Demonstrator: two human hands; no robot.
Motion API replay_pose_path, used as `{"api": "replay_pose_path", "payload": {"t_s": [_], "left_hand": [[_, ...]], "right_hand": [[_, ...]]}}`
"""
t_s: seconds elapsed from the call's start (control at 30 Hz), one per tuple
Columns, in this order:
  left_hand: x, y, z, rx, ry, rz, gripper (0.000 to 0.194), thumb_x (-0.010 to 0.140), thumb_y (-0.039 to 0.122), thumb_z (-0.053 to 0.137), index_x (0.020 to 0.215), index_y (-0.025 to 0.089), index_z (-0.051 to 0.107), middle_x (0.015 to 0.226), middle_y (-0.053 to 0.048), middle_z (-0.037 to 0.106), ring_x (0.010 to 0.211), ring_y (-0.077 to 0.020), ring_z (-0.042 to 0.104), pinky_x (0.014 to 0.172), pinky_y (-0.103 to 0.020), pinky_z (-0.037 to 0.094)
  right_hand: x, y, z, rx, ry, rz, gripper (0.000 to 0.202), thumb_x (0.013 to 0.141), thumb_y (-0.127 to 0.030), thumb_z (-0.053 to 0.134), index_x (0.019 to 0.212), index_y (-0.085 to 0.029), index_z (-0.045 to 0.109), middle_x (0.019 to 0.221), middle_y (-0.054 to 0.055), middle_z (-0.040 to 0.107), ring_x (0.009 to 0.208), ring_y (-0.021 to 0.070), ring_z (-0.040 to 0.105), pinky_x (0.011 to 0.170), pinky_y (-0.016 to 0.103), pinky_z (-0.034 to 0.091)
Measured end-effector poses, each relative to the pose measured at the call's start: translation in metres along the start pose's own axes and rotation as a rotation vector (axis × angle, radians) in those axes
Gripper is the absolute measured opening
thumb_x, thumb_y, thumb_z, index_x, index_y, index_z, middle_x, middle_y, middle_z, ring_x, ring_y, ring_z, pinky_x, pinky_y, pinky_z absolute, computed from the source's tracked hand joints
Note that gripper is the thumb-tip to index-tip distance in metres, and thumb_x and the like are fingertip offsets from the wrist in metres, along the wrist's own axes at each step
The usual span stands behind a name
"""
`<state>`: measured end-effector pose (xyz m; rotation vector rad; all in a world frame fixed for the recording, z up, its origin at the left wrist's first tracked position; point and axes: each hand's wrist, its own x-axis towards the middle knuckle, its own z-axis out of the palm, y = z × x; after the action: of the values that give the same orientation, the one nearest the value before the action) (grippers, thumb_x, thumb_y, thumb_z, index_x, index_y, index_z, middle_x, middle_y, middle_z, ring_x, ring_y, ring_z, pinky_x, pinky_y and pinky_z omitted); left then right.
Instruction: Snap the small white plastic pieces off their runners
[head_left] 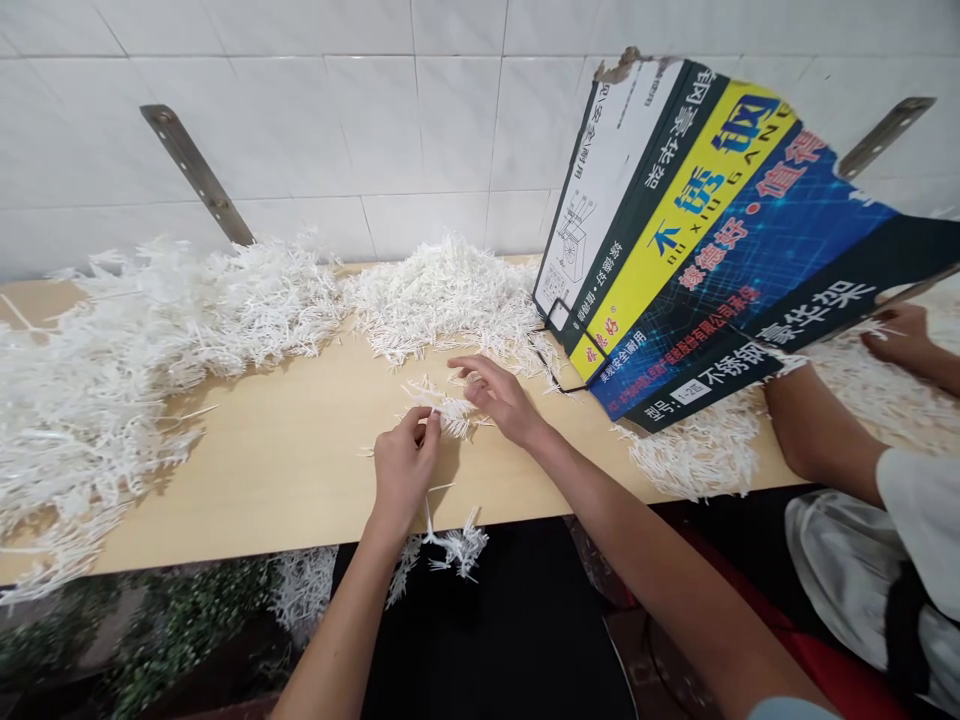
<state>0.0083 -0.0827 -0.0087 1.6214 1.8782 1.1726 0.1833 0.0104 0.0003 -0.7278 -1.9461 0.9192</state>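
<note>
My left hand [405,462] is closed above the front part of the wooden table [270,450], its thumb and index finger pinched together beside a small cluster of white plastic pieces [454,415]. What sits between those fingertips is too small to make out. To the right of it, my right hand [499,395] has its fingers apart and curved over the same cluster, touching its right edge. Another white bunch [461,548] lies below the table edge, over dark clothing. Behind my hands a heap of white pieces [450,295] rests against the wall side.
A larger white heap [150,330] covers the table's left side. A printed cardboard panel [697,240] stands tilted at the right. Beyond it, another person's arm [825,440] and hand [904,340] are near more white pieces. Metal brackets [199,175] are on the tiled wall.
</note>
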Motion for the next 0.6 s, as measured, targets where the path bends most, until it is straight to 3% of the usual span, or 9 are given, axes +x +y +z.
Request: {"api": "replay_pose_path", "payload": {"t_s": [0.1, 0.2, 0.33, 0.5, 0.6], "left_hand": [[0.001, 0.0, 0.0, -0.057, -0.01, -0.031, 0.032, 0.097, 0.044, 0.054, 0.097, 0.019, 0.074, 0.059, 0.001, 0.065, 0.052, -0.014, 0.054, 0.056, -0.025, 0.033], [0.001, -0.001, -0.001, -0.115, -0.016, -0.06, 0.033, 0.097, 0.045, 0.055, 0.095, 0.019, 0.075, 0.057, 0.002, 0.063, 0.05, -0.0138, 0.051, 0.054, -0.025, 0.032], [0.002, 0.0, -0.002, -0.16, -0.035, -0.082, 0.033, 0.097, 0.046, 0.055, 0.095, 0.019, 0.075, 0.061, 0.001, 0.066, 0.053, -0.0147, 0.054, 0.055, -0.025, 0.035], [0.003, -0.001, -0.001, -0.109, -0.047, -0.039, 0.032, 0.097, 0.044, 0.054, 0.097, 0.02, 0.074, 0.062, 0.001, 0.067, 0.054, -0.0146, 0.055, 0.055, -0.025, 0.033], [0.003, -0.002, 0.0, -0.077, -0.06, -0.015, 0.031, 0.097, 0.043, 0.053, 0.098, 0.02, 0.074, 0.06, 0.002, 0.066, 0.052, -0.0145, 0.054, 0.056, -0.025, 0.033]], "right_hand": [[-0.006, -0.004, -0.001, -0.083, -0.078, -0.134, 0.034, 0.095, -0.044, 0.069, 0.121, -0.023, 0.07, 0.119, 0.011, 0.072, 0.108, 0.0271, 0.065, 0.09, 0.039, 0.053], [-0.008, -0.003, 0.002, -0.155, -0.127, -0.221, 0.025, 0.094, -0.038, 0.069, 0.113, -0.022, 0.073, 0.109, 0.011, 0.074, 0.105, 0.027, 0.066, 0.095, 0.041, 0.051], [-0.006, 0.003, 0.007, -0.194, -0.199, -0.103, 0.036, 0.088, -0.045, 0.078, 0.115, -0.021, 0.074, 0.108, 0.009, 0.076, 0.097, 0.0243, 0.068, 0.088, 0.035, 0.05], [-0.004, 0.009, 0.009, -0.174, -0.173, 0.154, 0.035, 0.087, -0.05, 0.077, 0.105, -0.021, 0.074, 0.081, 0.0, 0.069, 0.073, 0.015, 0.06, 0.068, 0.025, 0.042], [-0.003, 0.007, 0.008, -0.188, -0.181, 0.177, 0.035, 0.089, -0.053, 0.074, 0.103, -0.021, 0.073, 0.071, -0.003, 0.062, 0.065, 0.0127, 0.053, 0.063, 0.024, 0.037]]}}
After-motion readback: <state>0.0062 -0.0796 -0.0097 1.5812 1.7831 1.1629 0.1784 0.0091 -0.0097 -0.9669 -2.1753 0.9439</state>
